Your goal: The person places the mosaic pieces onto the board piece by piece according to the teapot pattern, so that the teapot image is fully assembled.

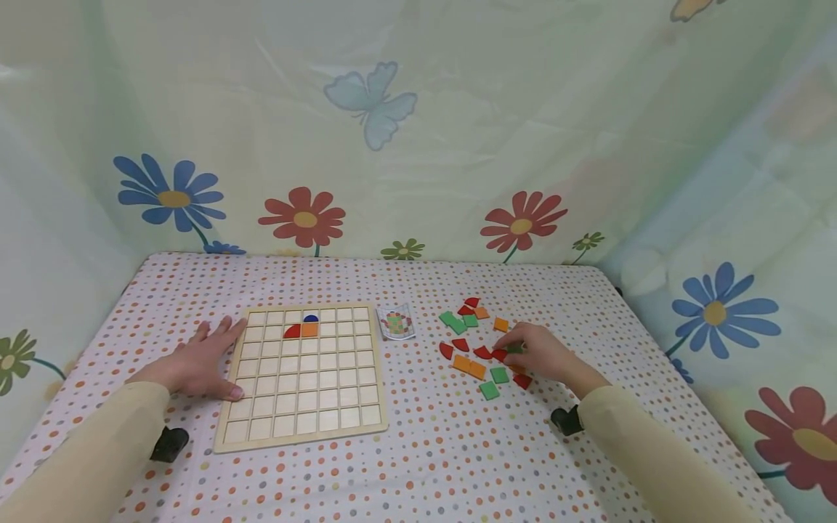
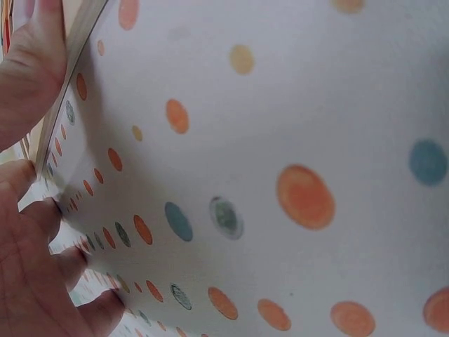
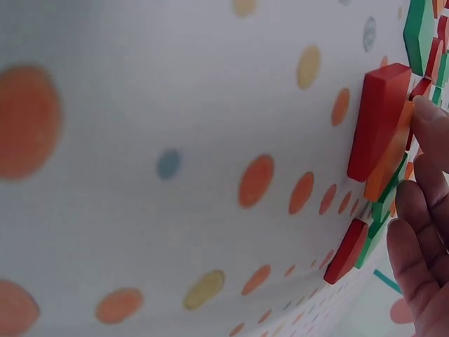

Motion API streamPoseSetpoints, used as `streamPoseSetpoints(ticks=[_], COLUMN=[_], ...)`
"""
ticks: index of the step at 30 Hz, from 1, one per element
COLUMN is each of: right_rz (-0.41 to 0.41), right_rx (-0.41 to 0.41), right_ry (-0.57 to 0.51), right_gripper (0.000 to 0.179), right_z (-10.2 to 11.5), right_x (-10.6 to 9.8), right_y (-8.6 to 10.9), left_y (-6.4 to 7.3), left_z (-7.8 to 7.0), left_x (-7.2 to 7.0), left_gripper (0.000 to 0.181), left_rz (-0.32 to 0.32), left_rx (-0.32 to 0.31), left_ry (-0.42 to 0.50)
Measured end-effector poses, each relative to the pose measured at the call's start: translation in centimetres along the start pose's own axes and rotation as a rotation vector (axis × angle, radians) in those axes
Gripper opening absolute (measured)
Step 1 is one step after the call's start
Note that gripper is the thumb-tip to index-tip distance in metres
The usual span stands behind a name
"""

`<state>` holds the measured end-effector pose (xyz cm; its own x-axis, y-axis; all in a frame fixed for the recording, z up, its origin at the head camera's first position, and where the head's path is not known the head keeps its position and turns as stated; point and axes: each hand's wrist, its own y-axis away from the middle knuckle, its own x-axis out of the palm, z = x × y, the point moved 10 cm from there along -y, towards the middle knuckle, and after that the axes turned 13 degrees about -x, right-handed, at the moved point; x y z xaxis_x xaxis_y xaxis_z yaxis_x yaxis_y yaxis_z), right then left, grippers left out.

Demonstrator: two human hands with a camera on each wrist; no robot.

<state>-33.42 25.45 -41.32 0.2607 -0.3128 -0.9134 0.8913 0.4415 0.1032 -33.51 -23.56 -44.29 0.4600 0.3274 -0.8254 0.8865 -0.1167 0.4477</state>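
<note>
A wooden grid board [image 1: 301, 439] lies on the left side of the table. Its upper cells hold a red quarter-circle tile [image 1: 292, 332], an orange square tile [image 1: 309, 330] and a blue rounded tile [image 1: 311, 319]. With fingers spread, my left hand [image 1: 204, 361] rests along the board's left edge, thumb at the frame. Over a scatter of tiles on the right, my right hand [image 1: 539, 352] reaches down with bent fingers. Its thumb and fingertips are right at a red tile [image 1: 499, 354]; I cannot tell whether they pinch it. More red, orange and green tiles [image 3: 377, 123] lie under this hand.
A small pattern card [image 1: 395, 322] lies between board and tiles. Green square tiles [image 1: 489, 390], orange squares [image 1: 468, 367] and red quarter-circles [image 1: 446, 350] are spread around the right hand. A flowered curtain [image 1: 418, 181] stands behind the dotted tablecloth [image 1: 418, 465].
</note>
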Motion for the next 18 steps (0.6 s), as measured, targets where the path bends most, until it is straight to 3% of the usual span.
streamPoseSetpoints(ticks=[18], right_rz=[-0.023], right_rx=[0.032], right_ry=[0.094], right_gripper=[0.017], right_z=[-0.06], right_x=[0.2], right_y=[0.01], left_y=[-0.22], left_z=[0.21], left_x=[0.12], left_gripper=[0.129], left_rz=[0.004], left_rx=[-0.002], left_ry=[0.001])
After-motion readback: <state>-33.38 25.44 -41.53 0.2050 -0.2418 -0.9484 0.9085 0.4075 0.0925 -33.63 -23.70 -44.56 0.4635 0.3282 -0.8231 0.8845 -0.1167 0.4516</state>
